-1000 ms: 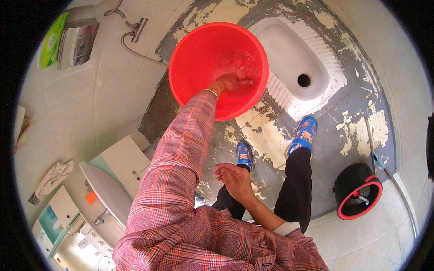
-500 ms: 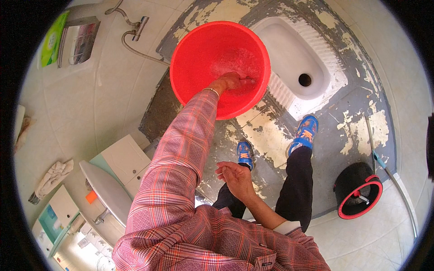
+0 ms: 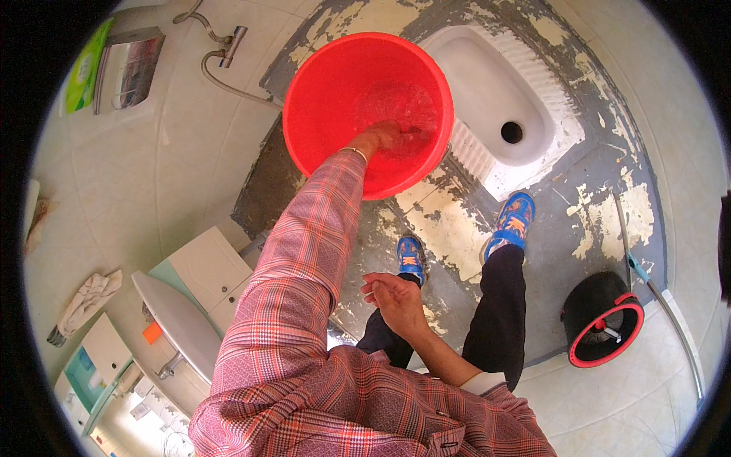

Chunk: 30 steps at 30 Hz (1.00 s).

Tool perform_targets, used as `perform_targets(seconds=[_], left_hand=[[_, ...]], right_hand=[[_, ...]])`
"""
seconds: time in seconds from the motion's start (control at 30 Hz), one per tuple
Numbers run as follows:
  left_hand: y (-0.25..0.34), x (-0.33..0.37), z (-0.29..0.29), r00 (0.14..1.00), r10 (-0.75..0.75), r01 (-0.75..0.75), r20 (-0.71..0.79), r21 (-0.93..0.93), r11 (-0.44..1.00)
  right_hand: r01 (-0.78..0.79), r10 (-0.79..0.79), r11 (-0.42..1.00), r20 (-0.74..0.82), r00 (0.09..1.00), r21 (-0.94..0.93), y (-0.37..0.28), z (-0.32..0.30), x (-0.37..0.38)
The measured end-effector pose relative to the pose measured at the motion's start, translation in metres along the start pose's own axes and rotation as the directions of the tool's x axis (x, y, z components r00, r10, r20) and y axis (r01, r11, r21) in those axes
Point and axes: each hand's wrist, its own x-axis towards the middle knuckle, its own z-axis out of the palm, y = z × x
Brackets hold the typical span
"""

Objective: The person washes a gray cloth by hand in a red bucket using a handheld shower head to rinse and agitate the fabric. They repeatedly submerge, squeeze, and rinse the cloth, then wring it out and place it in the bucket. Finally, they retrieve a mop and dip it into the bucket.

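Observation:
My left hand (image 3: 381, 137) reaches down into a large red plastic bucket (image 3: 320, 99), and its wrist wears a thin bracelet. Rippled water surrounds this hand; its fingers are blurred and partly hidden under the surface, so whether they hold anything does not show. My right hand (image 3: 400, 305) hangs in front of my body, above my dark trousers. Its fingers are loosely bent with nothing visible in them. A plaid sleeve (image 3: 297, 259) covers my left arm, while my right forearm is bare.
A white squat toilet (image 3: 487, 84) lies right of the bucket, on a worn floor with peeling paint. My blue shoes (image 3: 512, 221) stand below it. At right are a black-and-red pail (image 3: 590, 305) and a pole (image 3: 647, 278). A washbasin (image 3: 171, 320) and a wall tap (image 3: 232, 47) are at left.
The rippled patch of water around my left hand has spread and changed shape, and the hand has shifted slightly. My right hand stays where it was.

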Motion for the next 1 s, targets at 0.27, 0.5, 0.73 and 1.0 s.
perform_targets(seconds=[0.27, 0.5, 0.73, 1.0], left_hand=[[0.013, -0.006, -0.012, 0.991, -0.124, 0.125, 0.052, -0.016, 0.992], [0.03, -0.019, -0.024, 1.0, -0.005, 0.005, 0.002, -0.042, 0.999], [0.026, -0.014, -0.02, 0.998, -0.063, 0.063, 0.009, -0.026, 0.998], [0.027, -0.022, -0.023, 0.992, -0.123, 0.12, -0.023, -0.093, 0.988]], right_hand=[[0.002, -0.002, 1.0, -0.002, 1.0, 0.007, 0.005, -0.001, 0.001], [0.01, -0.01, 1.0, -0.005, 1.0, 0.0, -0.001, -0.003, -0.001], [0.006, -0.006, 1.0, 0.005, 1.0, 0.0, -0.002, -0.002, -0.003], [0.0, 0.0, 1.0, 0.014, 1.0, -0.005, 0.001, 0.0, -0.004]])
